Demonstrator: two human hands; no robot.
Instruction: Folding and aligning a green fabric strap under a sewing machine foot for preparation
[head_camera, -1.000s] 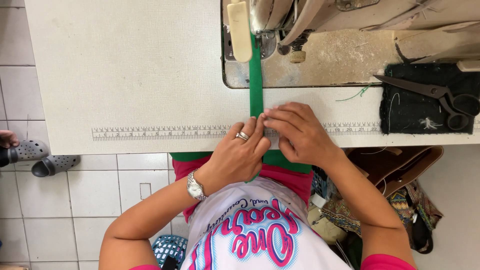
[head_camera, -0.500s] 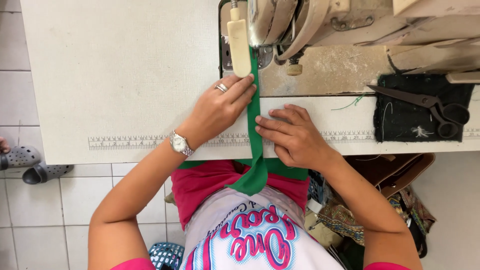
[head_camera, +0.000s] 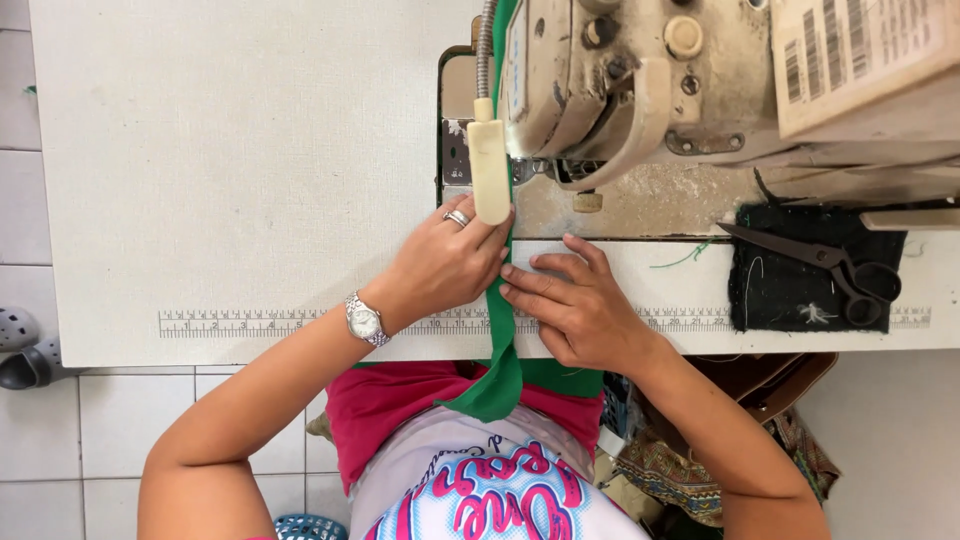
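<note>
White work surface (head_camera: 230, 150) seen from above: near its front edge, a green fabric strip (head_camera: 502, 340) runs from the lap toward the sewing machine (head_camera: 640, 90). Left hand (head_camera: 445, 265) and right hand (head_camera: 570, 305) press it flat, fingers extended, neither grip closed around it. Scissors (head_camera: 820, 262) lie toward the right edge.

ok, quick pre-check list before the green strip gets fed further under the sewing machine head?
1. Left hand on the green fabric strip: ok, fingers press its left edge.
2. Right hand on the strip: ok, fingertips flat at its right edge.
3. Strip lined up toward the sewing machine: ok, it runs straight up between both hands.
4. Fingers clear of the needle: cannot tell, the cream lamp head hides that area.
5. Slack strip: ok, it hangs off the table edge into the lap, untangled.
6. Scissors out of the way: ok, lying on the dark cloth pad to the right.
</note>
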